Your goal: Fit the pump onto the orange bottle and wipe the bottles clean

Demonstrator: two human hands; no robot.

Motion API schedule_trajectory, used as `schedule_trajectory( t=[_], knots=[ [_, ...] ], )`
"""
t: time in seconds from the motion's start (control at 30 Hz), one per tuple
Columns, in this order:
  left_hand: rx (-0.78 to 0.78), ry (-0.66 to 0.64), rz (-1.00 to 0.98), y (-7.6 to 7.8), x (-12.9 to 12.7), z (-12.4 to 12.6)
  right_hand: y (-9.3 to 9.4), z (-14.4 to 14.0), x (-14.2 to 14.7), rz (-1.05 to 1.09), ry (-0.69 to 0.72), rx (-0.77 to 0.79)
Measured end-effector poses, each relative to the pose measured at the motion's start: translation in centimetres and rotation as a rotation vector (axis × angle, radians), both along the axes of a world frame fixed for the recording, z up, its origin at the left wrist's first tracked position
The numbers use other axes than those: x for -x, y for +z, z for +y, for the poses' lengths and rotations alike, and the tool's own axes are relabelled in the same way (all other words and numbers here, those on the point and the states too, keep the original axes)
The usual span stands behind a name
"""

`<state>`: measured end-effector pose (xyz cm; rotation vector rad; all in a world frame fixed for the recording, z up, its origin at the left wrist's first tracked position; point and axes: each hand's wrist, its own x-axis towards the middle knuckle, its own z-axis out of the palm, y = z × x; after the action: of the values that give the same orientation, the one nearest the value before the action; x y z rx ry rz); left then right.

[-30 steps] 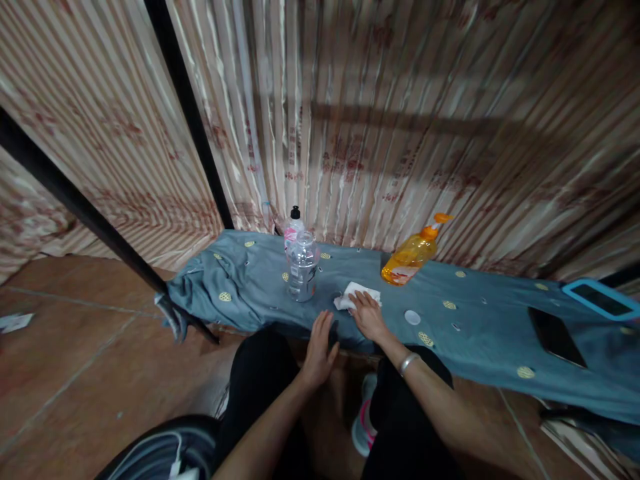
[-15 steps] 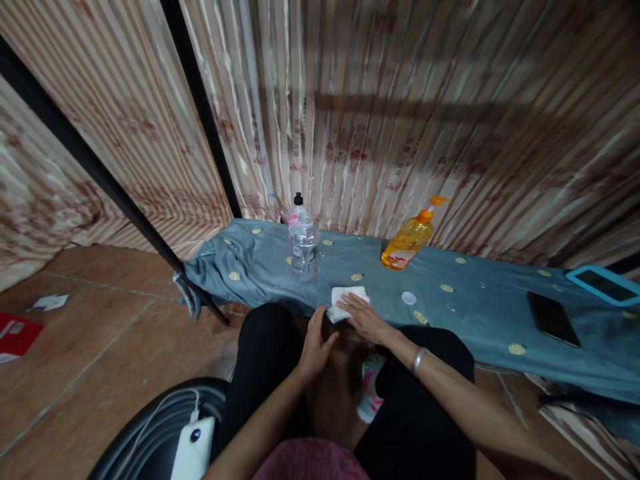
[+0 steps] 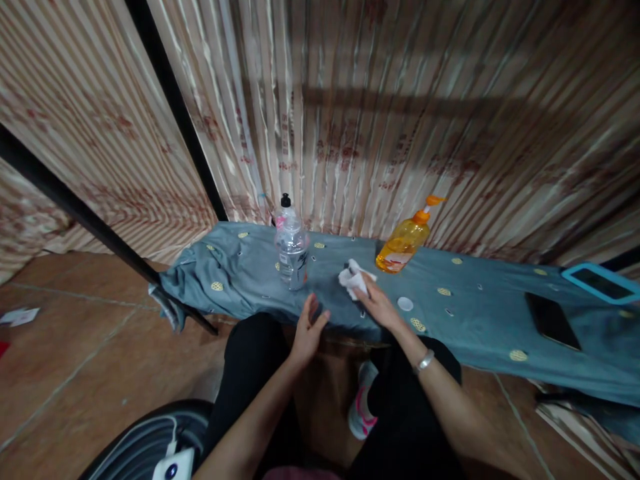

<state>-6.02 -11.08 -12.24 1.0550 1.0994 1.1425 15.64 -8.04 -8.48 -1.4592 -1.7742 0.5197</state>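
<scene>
Curtain [image 3: 340, 120] behind cloth-covered tabletop [image 3: 240, 267]

Gripping crumpled tissue [image 3: 351, 279] in right hand [image 3: 379, 301], over the tabletop between clear bottle [image 3: 293, 259] and pump bottle [image 3: 409, 235]; touching it or lifted, cannot tell. Holding left hand [image 3: 306, 333] wide near the front edge. Amber liquid [image 3: 385, 255] inside pump bottle; contents of upright clear bottle unclear, with black-capped bottle [image 3: 283, 215] close behind.

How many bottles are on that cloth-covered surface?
3: a clear bottle, a black-capped bottle partly hidden behind it, and an orange pump bottle off to their right. Another small one behind these could be hidden.
</scene>
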Motion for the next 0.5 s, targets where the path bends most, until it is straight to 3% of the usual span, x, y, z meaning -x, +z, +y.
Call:
schedule_trajectory(
  t=[0.13,0.23,0.37,0.5],
  knots=[
    [0.211,-0.019,-0.054,0.4,-0.9,3.1,-2.2,0.5,0.6,-0.029,0.001,0.072],
    [0.144,-0.027,0.003,-0.4,-1.6,5.0,-3.0,1.7,-0.5,-0.065,-0.073,0.084],
    [0.006,-0.116,0.048,-1.6,-2.1,6.4,-3.1,3.3,0.0,-0.136,-0.023,0.145],
    [0.036,-0.178,0.010,-1.7,-1.3,7.2,-2.7,3.9,1.3,-0.138,0.011,0.206]
  ],
)
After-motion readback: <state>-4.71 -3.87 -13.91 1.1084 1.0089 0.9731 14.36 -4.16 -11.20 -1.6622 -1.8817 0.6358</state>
